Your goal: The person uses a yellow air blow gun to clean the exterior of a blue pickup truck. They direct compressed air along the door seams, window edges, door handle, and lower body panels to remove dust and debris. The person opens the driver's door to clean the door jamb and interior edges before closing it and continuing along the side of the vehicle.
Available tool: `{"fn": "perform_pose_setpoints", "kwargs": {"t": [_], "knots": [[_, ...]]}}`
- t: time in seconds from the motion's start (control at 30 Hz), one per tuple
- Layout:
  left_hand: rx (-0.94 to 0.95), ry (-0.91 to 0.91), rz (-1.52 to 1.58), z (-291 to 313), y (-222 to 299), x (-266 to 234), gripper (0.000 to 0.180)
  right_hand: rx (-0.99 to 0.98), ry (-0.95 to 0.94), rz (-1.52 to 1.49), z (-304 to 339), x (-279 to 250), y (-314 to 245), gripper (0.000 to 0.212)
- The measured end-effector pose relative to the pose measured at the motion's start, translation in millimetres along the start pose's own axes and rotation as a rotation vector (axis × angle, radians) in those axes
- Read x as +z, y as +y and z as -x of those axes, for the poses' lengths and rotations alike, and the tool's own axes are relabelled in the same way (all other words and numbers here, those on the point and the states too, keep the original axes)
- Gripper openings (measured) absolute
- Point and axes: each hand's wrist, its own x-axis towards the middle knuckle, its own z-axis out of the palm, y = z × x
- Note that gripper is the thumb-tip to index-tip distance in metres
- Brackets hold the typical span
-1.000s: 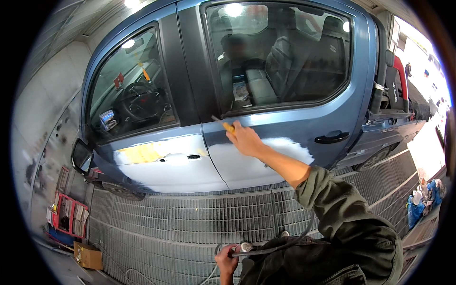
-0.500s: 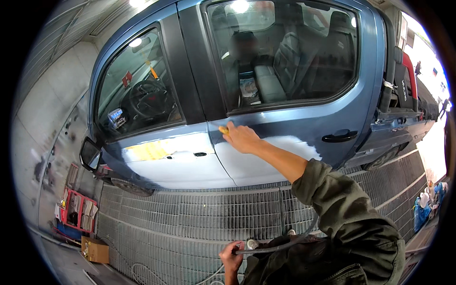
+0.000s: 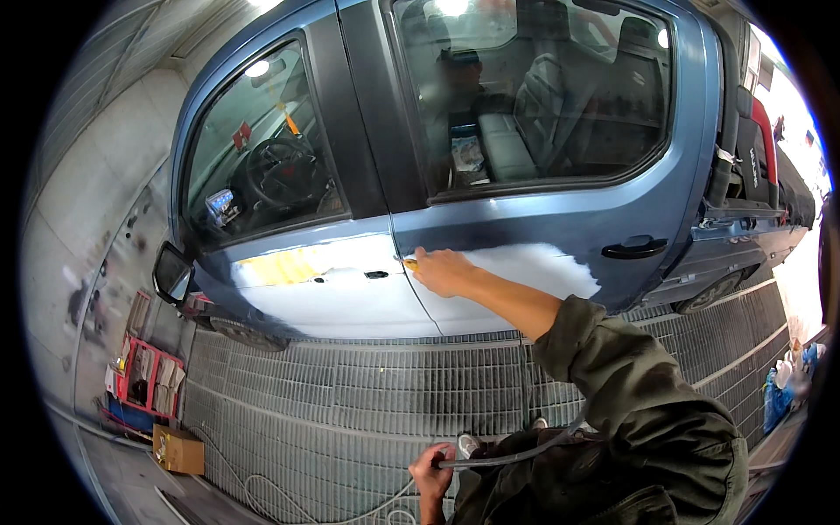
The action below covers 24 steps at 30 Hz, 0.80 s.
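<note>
My right hand point(image 3: 446, 273) is pinched on a small yellow pad point(image 3: 410, 264), whose exact kind is too small to make out. It presses against the blue rear door point(image 3: 534, 229) of a pickup, right by the seam with the front door point(image 3: 367, 308). White patches cover the lower parts of both doors, and a yellowish area point(image 3: 280, 266) shows on the front one. Low down, near my body, my left hand point(image 3: 430, 471) is closed around a grey hose point(image 3: 516, 457), which runs under my right arm.
The rear door handle point(image 3: 634, 249) juts out to the right, the side mirror point(image 3: 173, 273) to the left. Metal grating point(image 3: 350, 394) forms the floor, with a thin loose hose point(image 3: 262, 490) on it. A red rack point(image 3: 149, 378) and cardboard box point(image 3: 179, 450) stand at left.
My right hand has slid down along the door seam with the yellow pad, from the blue paint to the white patch's edge. My left hand keeps its hold on the hose.
</note>
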Motion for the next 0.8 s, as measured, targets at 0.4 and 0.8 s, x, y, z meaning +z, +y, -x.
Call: {"fn": "perform_pose_setpoints", "kwargs": {"t": [0.4, 0.8], "knots": [[0.003, -0.091, 0.012, -3.8, -6.1, 0.4, 0.022, 0.141, 0.069, -0.164, 56.6, 45.2, 40.8, 0.036], [-0.008, -0.105, 0.029, -2.4, -6.6, 8.2, 0.019, 0.149, 0.212, -0.248, 65.7, 64.4, 44.8, 0.032]]}}
